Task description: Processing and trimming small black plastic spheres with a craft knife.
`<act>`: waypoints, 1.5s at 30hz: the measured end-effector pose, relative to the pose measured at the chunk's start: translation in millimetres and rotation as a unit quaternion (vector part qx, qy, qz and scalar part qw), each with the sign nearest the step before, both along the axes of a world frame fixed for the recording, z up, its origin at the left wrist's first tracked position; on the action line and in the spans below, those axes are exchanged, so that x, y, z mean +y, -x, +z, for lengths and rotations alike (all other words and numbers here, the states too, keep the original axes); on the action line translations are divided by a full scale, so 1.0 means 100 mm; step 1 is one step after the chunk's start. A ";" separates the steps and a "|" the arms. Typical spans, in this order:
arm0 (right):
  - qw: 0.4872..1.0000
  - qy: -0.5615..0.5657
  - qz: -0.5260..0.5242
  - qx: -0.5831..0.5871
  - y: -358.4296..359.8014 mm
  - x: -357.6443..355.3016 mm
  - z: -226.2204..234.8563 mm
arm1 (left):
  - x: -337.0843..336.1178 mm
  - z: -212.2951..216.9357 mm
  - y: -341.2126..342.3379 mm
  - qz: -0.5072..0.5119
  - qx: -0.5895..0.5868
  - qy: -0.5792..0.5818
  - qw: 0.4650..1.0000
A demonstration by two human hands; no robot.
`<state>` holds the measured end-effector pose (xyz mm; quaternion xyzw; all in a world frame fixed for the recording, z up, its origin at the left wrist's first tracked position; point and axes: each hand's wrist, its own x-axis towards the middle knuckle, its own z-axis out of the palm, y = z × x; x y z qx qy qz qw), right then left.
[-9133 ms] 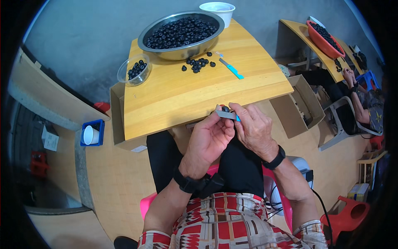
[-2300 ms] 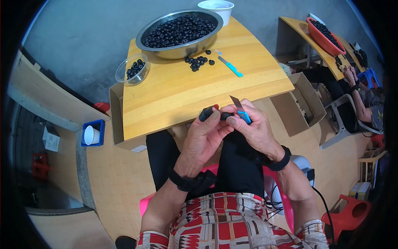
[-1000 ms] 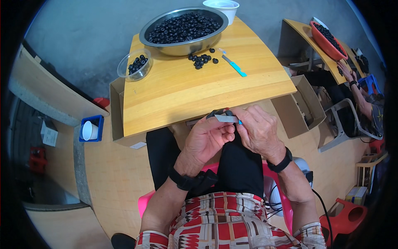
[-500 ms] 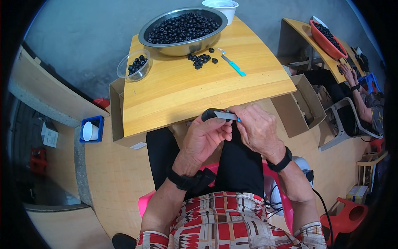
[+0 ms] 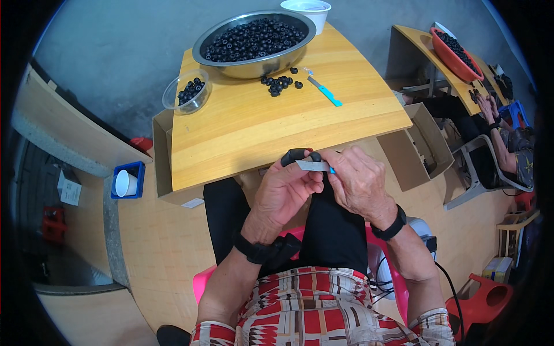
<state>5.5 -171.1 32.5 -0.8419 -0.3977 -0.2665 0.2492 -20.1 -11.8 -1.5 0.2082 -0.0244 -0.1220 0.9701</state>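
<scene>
Two hands at near tabletop [image 5: 277,132] edge | left hand [image 5: 287,192] pinched dark fruit [image 5: 295,155] | right hand [image 5: 359,183] gripped blade [image 5: 311,166] | risk: blade slipping off the small round fruit toward fingers.

Open brown cardboard boxes [image 5: 416,147] beside the table; white label [image 5: 193,203] underneath.

Surface: wooden table [image 5: 254,132], upper centre | On it: steel bowl of dark fruit [image 5: 254,41], white cup [image 5: 306,11], loose dark fruit [image 5: 280,84], blue-handled knife [image 5: 324,92], clear bowl [image 5: 187,96] at left edge.
</scene>
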 end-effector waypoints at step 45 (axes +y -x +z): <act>0.794 -0.370 0.127 0.465 0.06 0.08 -0.01 | 0.01 0.04 0.02 -0.028 -0.031 -0.056 0.998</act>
